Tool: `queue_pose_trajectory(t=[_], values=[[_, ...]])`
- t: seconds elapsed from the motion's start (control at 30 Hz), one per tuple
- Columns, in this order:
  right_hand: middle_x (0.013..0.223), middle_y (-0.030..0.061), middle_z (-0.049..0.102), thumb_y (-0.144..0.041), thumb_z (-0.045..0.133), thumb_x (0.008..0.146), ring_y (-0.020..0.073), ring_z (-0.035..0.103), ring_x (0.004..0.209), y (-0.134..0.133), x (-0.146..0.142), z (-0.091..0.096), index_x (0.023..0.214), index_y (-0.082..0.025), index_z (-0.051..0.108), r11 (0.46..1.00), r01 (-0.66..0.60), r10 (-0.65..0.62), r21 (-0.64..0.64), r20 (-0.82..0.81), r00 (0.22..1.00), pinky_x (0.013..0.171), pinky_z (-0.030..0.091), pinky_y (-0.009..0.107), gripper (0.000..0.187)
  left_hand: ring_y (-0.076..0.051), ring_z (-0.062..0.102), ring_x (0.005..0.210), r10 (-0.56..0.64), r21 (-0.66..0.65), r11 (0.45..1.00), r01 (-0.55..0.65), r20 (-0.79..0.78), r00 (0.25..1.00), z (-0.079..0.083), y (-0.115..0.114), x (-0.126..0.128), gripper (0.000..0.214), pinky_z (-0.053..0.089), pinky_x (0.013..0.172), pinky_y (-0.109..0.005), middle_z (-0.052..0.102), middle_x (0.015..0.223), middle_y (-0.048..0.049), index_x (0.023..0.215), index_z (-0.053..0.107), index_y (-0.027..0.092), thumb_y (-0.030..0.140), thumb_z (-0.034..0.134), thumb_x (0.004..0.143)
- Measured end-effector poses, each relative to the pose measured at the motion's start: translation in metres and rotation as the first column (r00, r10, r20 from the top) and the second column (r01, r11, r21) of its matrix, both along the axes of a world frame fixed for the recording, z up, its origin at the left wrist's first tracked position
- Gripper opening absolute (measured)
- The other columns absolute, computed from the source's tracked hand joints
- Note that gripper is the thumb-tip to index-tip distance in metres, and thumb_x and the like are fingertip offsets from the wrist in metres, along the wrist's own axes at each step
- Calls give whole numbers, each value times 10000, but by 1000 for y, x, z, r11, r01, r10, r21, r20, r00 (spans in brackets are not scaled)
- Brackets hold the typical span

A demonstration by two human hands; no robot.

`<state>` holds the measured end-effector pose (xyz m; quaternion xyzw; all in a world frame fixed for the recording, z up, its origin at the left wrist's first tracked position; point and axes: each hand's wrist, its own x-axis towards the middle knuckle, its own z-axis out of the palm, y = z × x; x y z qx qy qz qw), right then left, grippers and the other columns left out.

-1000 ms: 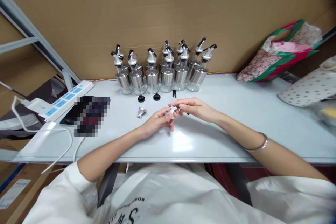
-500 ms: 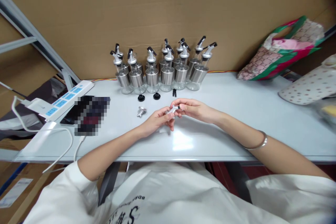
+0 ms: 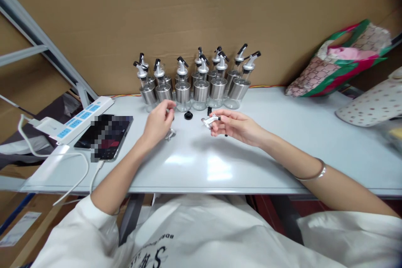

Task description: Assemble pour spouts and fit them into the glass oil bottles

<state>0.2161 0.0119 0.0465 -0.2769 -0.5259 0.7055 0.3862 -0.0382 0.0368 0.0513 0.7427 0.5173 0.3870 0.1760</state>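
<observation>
My right hand [image 3: 234, 127] pinches a small silver pour spout [image 3: 210, 121] with a black tip, a little above the grey table [image 3: 282, 150]. My left hand [image 3: 158, 122] hovers at the left with its fingers curled, over the spot where a black stopper lay; that stopper is now hidden behind it. Another silver spout [image 3: 170, 135] lies on the table just below this hand. A second black stopper [image 3: 188, 115] and a small black clip [image 3: 209, 111] lie in front of a row of several steel-sleeved glass dispenser bottles [image 3: 197, 88].
A phone [image 3: 105, 134] on a white cable lies at the left beside a white power strip [image 3: 78, 118]. A colourful bag [image 3: 339, 60] and a dotted cloth item [image 3: 370, 104] sit at the right. Cardboard lines the back wall behind the bottles.
My left hand let go of the spout and moved left and back toward the black stopper. My right hand kept the spout and lifted it slightly.
</observation>
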Motion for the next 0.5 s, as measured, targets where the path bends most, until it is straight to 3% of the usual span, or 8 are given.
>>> queue_pose_trajectory(t=[0.1,0.2,0.33,0.5], values=[[803,6,647,-353,726,773,164,658,791,-1,-1,0,1011,-206,580,1000,0,0,-1,-10,1000,762,505,341,316,-223,600,916,126,30,992,-124,-391,912,-1,11,-13,197,435,797,-326,643,1021,-92,994,584,170,156,433,868],[793,0,654,-285,723,765,157,658,782,-1,-2,0,979,-209,588,1000,10,-10,-6,-3,1000,752,509,332,265,-270,602,1006,134,-13,985,-170,-555,821,-6,13,-14,252,449,815,-348,638,1087,-116,1098,581,154,230,439,904],[786,-8,656,-227,739,726,142,657,771,-3,-4,0,921,-205,611,1000,24,-24,-16,-10,1000,745,513,313,234,-276,608,1028,104,-53,982,-179,-640,761,-14,14,-12,289,460,815,-341,631,1121,-115,1159,573,158,264,469,911],[717,-40,663,-272,795,697,107,637,675,-2,-4,-1,858,-207,586,986,144,-147,80,38,988,717,508,286,272,-241,623,908,138,7,987,-159,-540,831,-15,20,-18,198,465,768,-327,652,1027,-75,1034,600,177,223,547,849]])
